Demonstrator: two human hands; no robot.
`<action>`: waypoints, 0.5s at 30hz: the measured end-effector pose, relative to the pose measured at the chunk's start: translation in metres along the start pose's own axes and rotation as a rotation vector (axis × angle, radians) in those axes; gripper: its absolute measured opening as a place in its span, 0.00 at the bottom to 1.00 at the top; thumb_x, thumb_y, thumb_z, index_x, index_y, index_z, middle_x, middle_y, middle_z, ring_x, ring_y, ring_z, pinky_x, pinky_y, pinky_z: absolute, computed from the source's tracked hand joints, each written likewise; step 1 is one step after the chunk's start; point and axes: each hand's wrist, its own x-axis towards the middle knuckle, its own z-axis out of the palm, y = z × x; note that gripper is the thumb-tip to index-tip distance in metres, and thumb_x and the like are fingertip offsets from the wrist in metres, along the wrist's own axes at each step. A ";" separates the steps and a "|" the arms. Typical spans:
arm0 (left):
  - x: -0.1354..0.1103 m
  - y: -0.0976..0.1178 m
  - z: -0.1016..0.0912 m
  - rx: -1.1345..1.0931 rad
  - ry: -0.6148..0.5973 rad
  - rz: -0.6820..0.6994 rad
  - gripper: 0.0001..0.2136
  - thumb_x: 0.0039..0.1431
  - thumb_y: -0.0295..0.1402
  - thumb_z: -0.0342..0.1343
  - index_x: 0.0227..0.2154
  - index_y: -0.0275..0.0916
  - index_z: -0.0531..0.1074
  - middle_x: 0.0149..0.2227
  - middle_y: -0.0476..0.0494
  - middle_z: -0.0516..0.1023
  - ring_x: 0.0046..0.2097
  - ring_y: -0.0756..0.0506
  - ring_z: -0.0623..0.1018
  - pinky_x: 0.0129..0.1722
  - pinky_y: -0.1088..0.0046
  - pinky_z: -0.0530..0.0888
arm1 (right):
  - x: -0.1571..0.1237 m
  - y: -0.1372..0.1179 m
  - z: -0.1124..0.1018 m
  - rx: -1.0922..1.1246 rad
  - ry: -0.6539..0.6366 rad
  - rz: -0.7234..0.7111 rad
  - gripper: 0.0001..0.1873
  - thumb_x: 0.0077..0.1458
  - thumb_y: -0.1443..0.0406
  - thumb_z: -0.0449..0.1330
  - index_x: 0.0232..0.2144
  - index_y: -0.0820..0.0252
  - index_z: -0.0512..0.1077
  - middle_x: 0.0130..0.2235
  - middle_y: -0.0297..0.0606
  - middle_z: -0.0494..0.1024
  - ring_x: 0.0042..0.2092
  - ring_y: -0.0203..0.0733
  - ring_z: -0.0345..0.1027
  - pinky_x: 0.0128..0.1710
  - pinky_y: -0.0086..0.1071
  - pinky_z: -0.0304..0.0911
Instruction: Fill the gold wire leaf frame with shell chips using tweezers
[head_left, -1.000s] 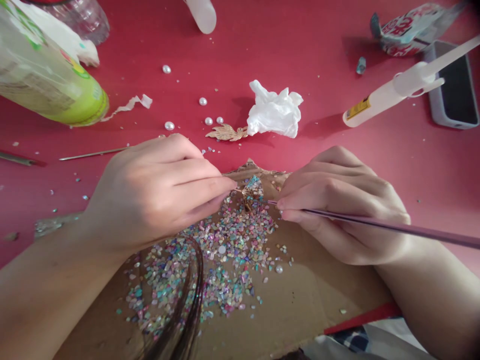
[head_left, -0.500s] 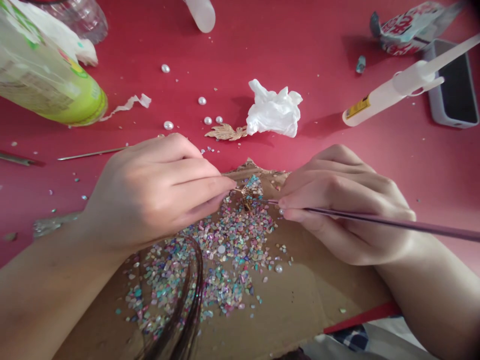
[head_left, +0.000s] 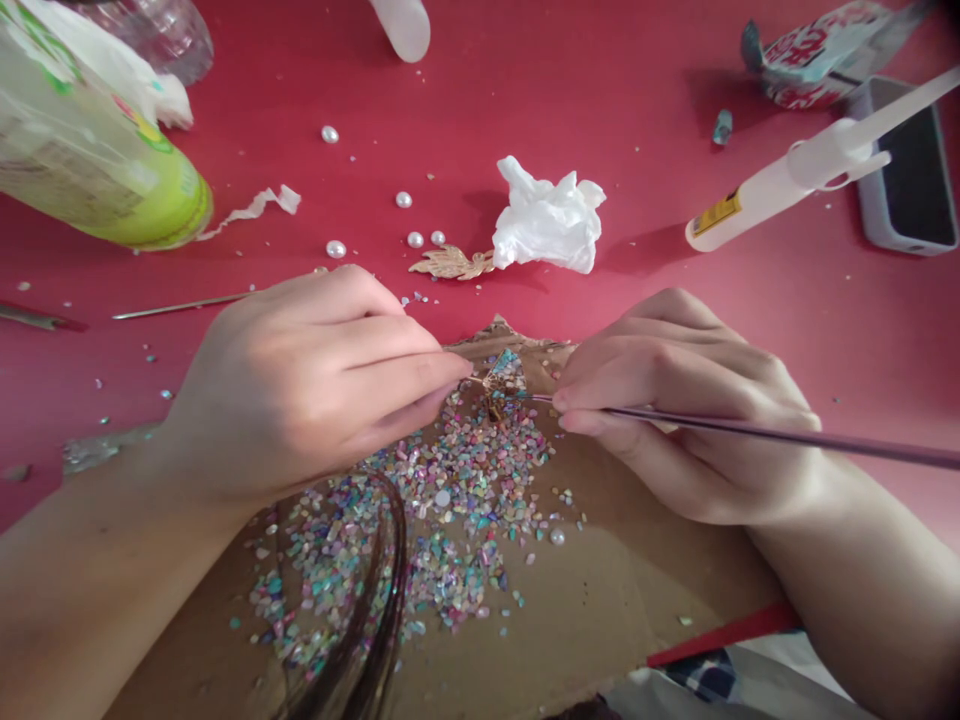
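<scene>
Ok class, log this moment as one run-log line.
left hand: at shell-chip piece | right hand: holds slim purple rod, tip at piece

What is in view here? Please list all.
Table: one, red, underneath
Cardboard: one, brown, front centre
Chips: many, multicoloured, on cardboard
Pearls: five, white, on table
Tissue: one, white, centre
Leaf charm: one, gold, beside tissue
Jewel piece: one, blue-gold, between hands
Stick: one, purple, in right hand
Needle: one, silver, left
Glue bottle: one, white, upper right
Phone: one, black, far right
Wrapper: one, red, top right
Bottle: one, green, upper left
Hair: dark strands, over chips
Left hand: bare, at jewel piece
Right hand: bare, holding stick
</scene>
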 end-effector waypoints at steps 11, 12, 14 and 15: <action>0.002 -0.001 0.000 -0.001 0.006 -0.004 0.08 0.67 0.27 0.62 0.47 0.42 0.77 0.40 0.54 0.86 0.40 0.44 0.78 0.39 0.62 0.76 | 0.000 0.003 0.000 0.011 0.009 -0.013 0.07 0.70 0.66 0.59 0.35 0.53 0.70 0.31 0.28 0.83 0.33 0.39 0.79 0.39 0.38 0.65; 0.002 -0.001 0.000 -0.001 0.004 -0.001 0.07 0.67 0.27 0.61 0.46 0.42 0.77 0.40 0.54 0.86 0.40 0.44 0.79 0.39 0.61 0.76 | 0.000 0.003 0.000 0.004 0.004 -0.019 0.07 0.70 0.67 0.59 0.35 0.53 0.70 0.31 0.28 0.83 0.33 0.39 0.79 0.38 0.38 0.65; 0.002 -0.001 0.000 0.001 -0.003 -0.005 0.07 0.67 0.26 0.61 0.46 0.41 0.77 0.40 0.53 0.86 0.40 0.44 0.78 0.39 0.61 0.76 | 0.000 0.002 0.000 -0.010 -0.002 -0.024 0.07 0.70 0.67 0.59 0.35 0.53 0.70 0.31 0.29 0.83 0.33 0.39 0.79 0.38 0.38 0.65; 0.001 0.000 0.000 0.003 -0.004 -0.004 0.07 0.67 0.26 0.61 0.46 0.41 0.77 0.40 0.53 0.86 0.40 0.43 0.78 0.39 0.61 0.76 | 0.000 0.002 0.000 -0.017 -0.003 -0.024 0.07 0.70 0.67 0.59 0.35 0.53 0.70 0.31 0.29 0.83 0.33 0.38 0.79 0.38 0.38 0.65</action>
